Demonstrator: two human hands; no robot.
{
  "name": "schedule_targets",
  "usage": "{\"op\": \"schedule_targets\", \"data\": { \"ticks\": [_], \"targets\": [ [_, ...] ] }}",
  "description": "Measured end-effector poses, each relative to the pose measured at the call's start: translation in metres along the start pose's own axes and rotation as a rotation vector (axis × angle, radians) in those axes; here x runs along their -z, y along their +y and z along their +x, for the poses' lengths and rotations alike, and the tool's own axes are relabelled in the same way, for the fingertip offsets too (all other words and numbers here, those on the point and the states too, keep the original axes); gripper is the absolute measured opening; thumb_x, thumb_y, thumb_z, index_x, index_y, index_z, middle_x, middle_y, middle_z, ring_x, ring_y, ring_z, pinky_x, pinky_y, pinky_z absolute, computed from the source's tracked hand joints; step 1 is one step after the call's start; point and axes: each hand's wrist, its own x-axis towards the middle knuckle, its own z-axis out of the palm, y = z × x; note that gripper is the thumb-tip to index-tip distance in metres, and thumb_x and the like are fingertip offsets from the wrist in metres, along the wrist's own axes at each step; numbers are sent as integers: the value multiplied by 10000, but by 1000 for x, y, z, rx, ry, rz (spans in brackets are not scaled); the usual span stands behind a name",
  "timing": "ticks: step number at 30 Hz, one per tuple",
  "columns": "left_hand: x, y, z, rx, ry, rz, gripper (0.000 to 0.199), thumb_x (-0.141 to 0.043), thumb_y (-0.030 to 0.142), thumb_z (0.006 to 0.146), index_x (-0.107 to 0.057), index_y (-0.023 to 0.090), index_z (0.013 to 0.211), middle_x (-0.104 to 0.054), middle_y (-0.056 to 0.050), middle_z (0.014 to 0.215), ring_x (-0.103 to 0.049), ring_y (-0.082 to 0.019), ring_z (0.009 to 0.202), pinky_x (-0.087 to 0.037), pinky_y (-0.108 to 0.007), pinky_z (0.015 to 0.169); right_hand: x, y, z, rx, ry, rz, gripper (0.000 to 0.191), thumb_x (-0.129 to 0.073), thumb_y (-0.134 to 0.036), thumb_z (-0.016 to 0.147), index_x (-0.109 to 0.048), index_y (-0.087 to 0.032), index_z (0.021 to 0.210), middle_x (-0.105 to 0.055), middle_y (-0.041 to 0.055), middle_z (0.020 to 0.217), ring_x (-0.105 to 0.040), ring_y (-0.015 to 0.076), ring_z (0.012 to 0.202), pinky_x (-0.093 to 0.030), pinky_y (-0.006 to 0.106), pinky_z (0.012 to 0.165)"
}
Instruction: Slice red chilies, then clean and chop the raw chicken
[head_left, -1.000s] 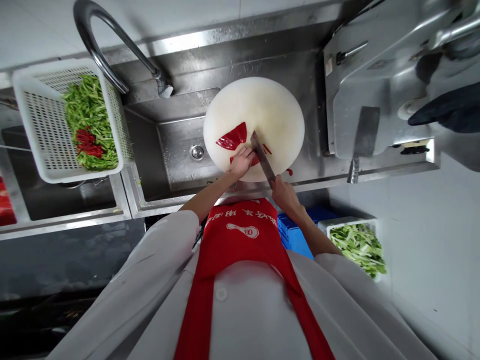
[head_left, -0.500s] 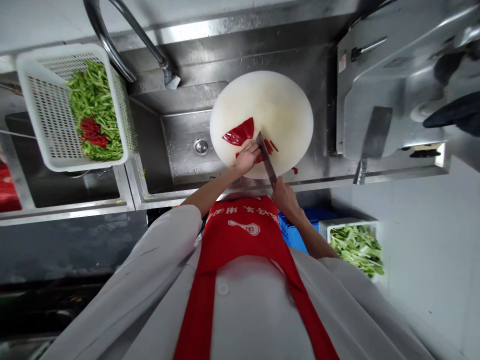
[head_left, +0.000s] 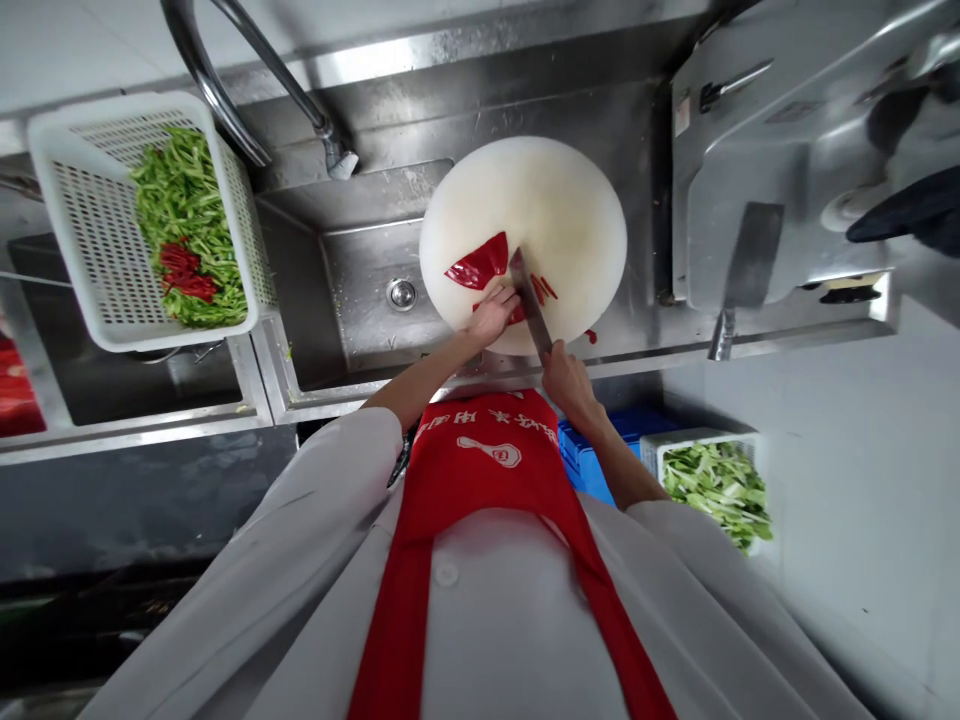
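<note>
My left hand point(head_left: 495, 314) presses with curled fingers on a piece of red pepper point(head_left: 517, 315) at the near side of the round white cutting board point(head_left: 555, 190). The handle of a kitchen knife point(head_left: 531, 304) is wrapped in my right hand point(head_left: 568, 380). Its blade stands on the board, right beside my left fingertips, with the tip pointing away from me. Thin red pepper strips point(head_left: 544, 288) lie just right of the blade. A larger, glossy red pepper piece point(head_left: 480, 262) rests beyond my left hand. My fingers partly hide the pressed piece.
A white basket point(head_left: 247, 230) of green strips and some red ones stands at the left. Left of the board are a steel sink point(head_left: 360, 260) and a faucet point(head_left: 330, 140). A cleaver point(head_left: 754, 260) lies at the right. Below right is a basket of cut greens point(head_left: 716, 490).
The blade has shifted slightly left, toward my left fingers, and more loose strips show to its right. My left hand stays on the pepper.
</note>
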Motion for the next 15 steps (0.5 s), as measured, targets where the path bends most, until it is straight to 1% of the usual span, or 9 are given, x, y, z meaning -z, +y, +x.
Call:
{"op": "schedule_targets", "data": {
  "ticks": [4, 6, 9, 11, 15],
  "targets": [
    [2, 0, 1, 0, -16, 7, 345, -327, 215, 1035, -672, 203, 1025, -652, -132, 1053, -596, -259, 1070, -514, -448, 1019, -2, 1, -8, -21, -15, 3, 322, -266, -283, 1069, -463, -108, 1254, -710, 193, 976, -710, 310, 926, -470, 371, 784],
    [4, -1, 1, -9, -23, 3, 353, -329, 217, 1036, -681, 198, 1026, -658, -131, 1056, -597, -259, 1074, -515, -446, 1018, -5, -1, -6, -29, -14, 19, 329, -250, -277, 1070, -452, -101, 1260, -713, 198, 984, -710, 304, 924, -468, 363, 775],
    [9, -1, -1, -26, -26, 9, 346, -347, 217, 1037, -690, 190, 1076, -664, -124, 1108, -591, -254, 1102, -501, -434, 1045, -6, -2, -1, -22, 1, 22, 339, -229, -278, 1069, -441, -98, 1263, -720, 204, 999, -708, 302, 926, -467, 362, 773],
    [10, -1, -3, -24, -15, 31, 335, -367, 215, 1034, -693, 186, 1101, -667, -125, 1128, -585, -263, 1117, -477, -453, 1073, -5, 0, -3, -18, 3, -8, 328, -240, -285, 1067, -448, -107, 1247, -723, 198, 986, -709, 305, 920, -465, 364, 776],
    [7, -3, -4, -8, -10, 27, 331, -376, 206, 1030, -702, 178, 1081, -670, -139, 1105, -592, -275, 1097, -437, -495, 1108, -5, 1, -12, -23, -20, -19, 315, -243, -283, 1065, -458, -118, 1224, -718, 190, 965, -712, 311, 911, -462, 366, 771]
  ]
}}
